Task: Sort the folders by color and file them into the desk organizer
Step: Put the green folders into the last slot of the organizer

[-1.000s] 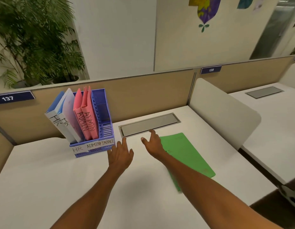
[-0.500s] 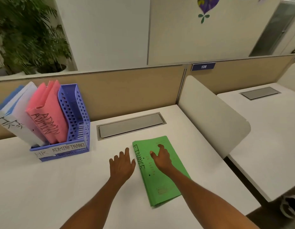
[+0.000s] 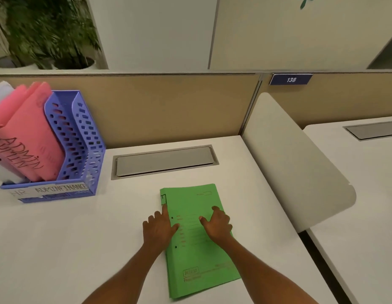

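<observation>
The green folder (image 3: 199, 255) lay flat on the bench (image 3: 59, 249). The left hand (image 3: 158, 227) rested flat-fingered on its spine; the right hand (image 3: 217, 224) covered the opposite edge, grip unclear. Likely light and bendy: pinch the spine.

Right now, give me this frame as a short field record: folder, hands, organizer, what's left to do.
green folder: flat on the desk, right of the organizer, not filed
left hand: fingers on the folder's left edge
right hand: rests on the folder's cover
desk organizer: pink folders in the middle slot; rightmost slot shows no folder
pending: file the green one
</observation>
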Demonstrator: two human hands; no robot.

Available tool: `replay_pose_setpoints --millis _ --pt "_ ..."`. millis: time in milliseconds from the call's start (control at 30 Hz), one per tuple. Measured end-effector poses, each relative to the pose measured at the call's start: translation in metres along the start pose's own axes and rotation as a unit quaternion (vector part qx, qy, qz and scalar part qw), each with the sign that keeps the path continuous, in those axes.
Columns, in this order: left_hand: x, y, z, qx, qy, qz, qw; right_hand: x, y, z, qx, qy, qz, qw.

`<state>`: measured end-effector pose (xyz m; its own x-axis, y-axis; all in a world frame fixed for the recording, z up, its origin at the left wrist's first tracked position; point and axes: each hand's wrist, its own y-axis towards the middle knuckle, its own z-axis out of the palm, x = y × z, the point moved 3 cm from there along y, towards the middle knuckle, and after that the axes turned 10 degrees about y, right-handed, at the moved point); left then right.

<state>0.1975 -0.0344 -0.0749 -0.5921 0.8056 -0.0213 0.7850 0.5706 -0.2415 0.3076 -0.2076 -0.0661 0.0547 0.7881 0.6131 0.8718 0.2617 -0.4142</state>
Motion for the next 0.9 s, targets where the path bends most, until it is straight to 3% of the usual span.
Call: replay_pose_setpoints --millis 200,400,500,667,767,900 --pt "-0.011 0.004 0.015 0.121 -0.176 -0.075 0.974 -0.027 0.010 0.000 0.002 -0.073 0.052 0.996" --pt "-0.017 0.006 0.017 0.146 -0.329 -0.097 0.928 -0.035 0.012 0.000 -0.010 -0.096 0.049 0.994" --pt "-0.018 0.004 0.017 0.151 -0.432 -0.131 0.879 -0.033 0.016 -0.003 -0.018 -0.079 0.062 0.995" --pt "-0.023 -0.001 0.009 0.176 -0.618 -0.155 0.751 -0.030 0.022 -0.012 -0.034 -0.106 0.068 0.992" --pt "-0.022 -0.004 -0.004 0.173 -0.663 -0.125 0.717 -0.021 0.026 -0.015 -0.040 -0.101 0.058 0.992" --pt "-0.009 -0.005 -0.024 0.157 -0.683 -0.083 0.709 0.001 0.032 -0.022 -0.052 -0.067 0.049 0.995"
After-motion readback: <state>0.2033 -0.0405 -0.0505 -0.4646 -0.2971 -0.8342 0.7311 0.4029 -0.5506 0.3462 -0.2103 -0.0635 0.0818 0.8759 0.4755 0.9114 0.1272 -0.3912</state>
